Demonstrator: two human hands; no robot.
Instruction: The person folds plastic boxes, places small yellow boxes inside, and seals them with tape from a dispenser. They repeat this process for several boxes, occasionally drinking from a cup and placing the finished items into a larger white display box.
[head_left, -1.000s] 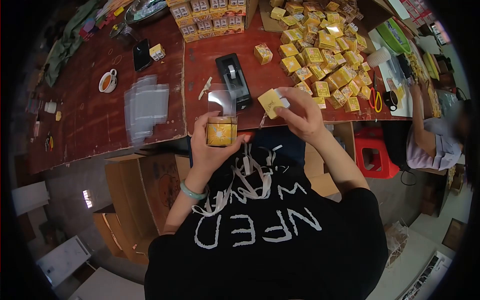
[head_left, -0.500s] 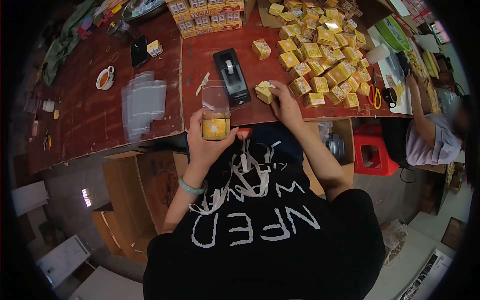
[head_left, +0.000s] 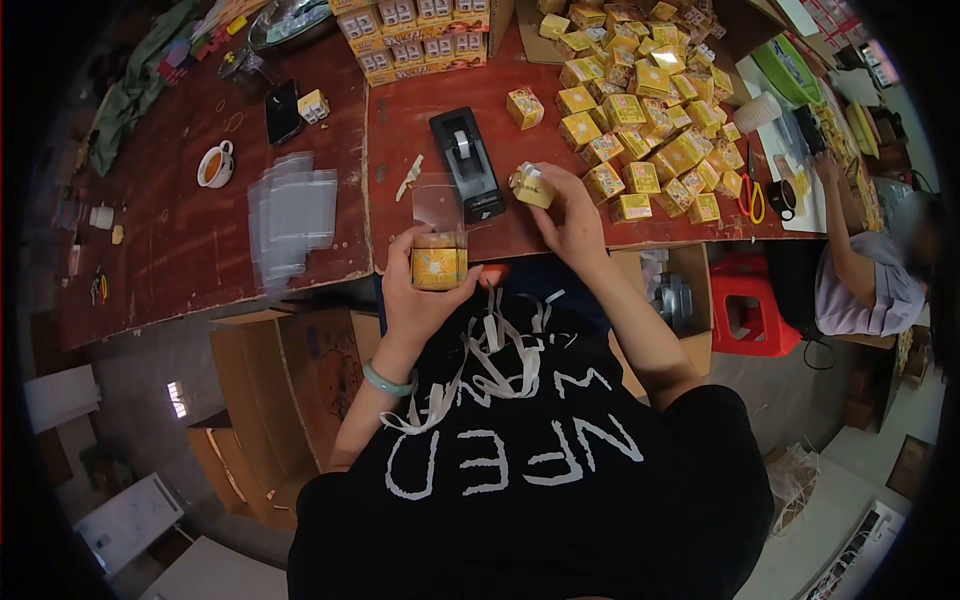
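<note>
My left hand [head_left: 420, 296] grips a clear plastic sleeve [head_left: 438, 200] whose lower part holds yellow boxes [head_left: 438, 268] with a white starburst. Its upper part is see-through and reaches up beside the black tape dispenser [head_left: 468, 165]. Right of the dispenser, my right hand [head_left: 572, 215] holds a small yellow box [head_left: 532, 188] between thumb and fingers, raised over the table's front edge. A heap of similar yellow boxes [head_left: 650, 120] lies to the right on the red table [head_left: 400, 120], with a single box [head_left: 524, 107] apart from it.
Flat clear sleeves [head_left: 292, 220], a cup [head_left: 215, 165] and a phone [head_left: 283, 112] lie at left. Stacked display boxes [head_left: 410, 40] stand at the back. Scissors [head_left: 752, 198] and a black mug [head_left: 783, 198] are at right, near another person [head_left: 870, 270] and a red stool [head_left: 750, 305].
The small box in my right hand has turned and tilted. My left hand and the filled sleeve sit slightly lower and further right in view.
</note>
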